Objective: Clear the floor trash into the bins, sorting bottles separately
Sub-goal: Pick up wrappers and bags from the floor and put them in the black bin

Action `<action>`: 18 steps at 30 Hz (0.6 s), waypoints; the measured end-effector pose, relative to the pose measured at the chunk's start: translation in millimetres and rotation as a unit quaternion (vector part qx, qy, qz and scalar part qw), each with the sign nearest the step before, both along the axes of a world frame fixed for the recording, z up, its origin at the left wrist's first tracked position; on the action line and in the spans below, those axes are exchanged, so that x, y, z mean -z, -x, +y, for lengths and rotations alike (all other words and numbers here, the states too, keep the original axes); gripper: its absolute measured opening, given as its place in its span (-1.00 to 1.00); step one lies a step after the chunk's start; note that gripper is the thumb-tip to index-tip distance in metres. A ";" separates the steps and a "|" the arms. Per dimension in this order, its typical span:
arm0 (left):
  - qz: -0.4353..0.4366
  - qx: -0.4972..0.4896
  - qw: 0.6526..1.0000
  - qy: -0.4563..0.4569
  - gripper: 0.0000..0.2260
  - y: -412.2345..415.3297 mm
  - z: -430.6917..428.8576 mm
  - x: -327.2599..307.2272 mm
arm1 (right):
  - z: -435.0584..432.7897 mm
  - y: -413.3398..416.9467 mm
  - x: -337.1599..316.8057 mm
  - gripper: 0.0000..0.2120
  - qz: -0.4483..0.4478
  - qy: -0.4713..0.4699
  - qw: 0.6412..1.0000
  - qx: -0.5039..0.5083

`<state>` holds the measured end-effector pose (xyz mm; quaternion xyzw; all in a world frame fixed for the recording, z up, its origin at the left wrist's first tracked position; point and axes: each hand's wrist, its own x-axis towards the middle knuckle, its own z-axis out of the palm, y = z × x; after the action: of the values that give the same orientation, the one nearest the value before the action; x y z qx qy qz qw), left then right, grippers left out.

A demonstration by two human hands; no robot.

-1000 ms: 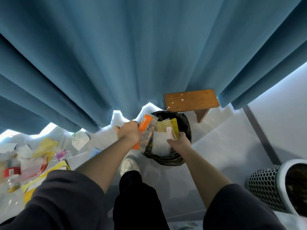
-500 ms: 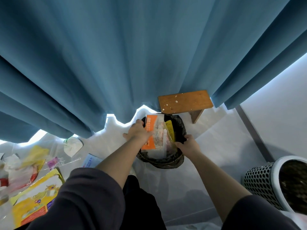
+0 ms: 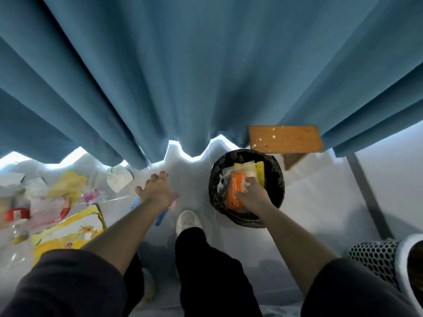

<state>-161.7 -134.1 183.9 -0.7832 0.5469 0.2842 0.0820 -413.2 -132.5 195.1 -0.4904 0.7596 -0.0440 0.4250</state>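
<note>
A round bin with a black liner (image 3: 214,179) stands on the floor by the curtain, holding an orange packet (image 3: 233,191), a yellow packet (image 3: 258,168) and clear wrappers. My right hand (image 3: 251,195) is inside the bin, fingers curled on the orange packet. Left of the bin, my left hand (image 3: 158,191) hovers over the floor with fingers spread and nothing in it. A blue item (image 3: 160,218) lies just under that wrist. At the far left lies a clear bottle with a red label (image 3: 16,216).
Floor trash at left: a yellow-and-white package (image 3: 68,234), a pink wrapper (image 3: 91,196), a yellow wrapper (image 3: 68,181), a white paper piece (image 3: 119,179). A white perforated bin (image 3: 377,261) stands at the right. A wooden stool (image 3: 283,138) and blue curtain (image 3: 206,76) sit behind.
The packets went from above the bin down into it. My left hand let go of the orange packet and swung left, open. My right hand moved onto the orange packet.
</note>
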 end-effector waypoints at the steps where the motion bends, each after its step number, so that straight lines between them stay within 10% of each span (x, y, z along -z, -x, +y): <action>1: -0.002 -0.007 1.000 0.000 -0.38 -12.9 2.7 0.9 | -1.4 -13.7 0.4 -0.52 -0.001 0.009 1.000 -0.013; 18: 0.027 -0.139 0.990 -0.027 -0.40 -253.5 46.7 106.7 | -25.1 -274.1 116.5 -0.38 0.085 -0.091 0.961 -0.248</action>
<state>91.8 -87.4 77.2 -0.8410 0.4272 0.3285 0.0477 -139.1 -157.6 78.6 -0.6247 0.6483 0.1742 0.3990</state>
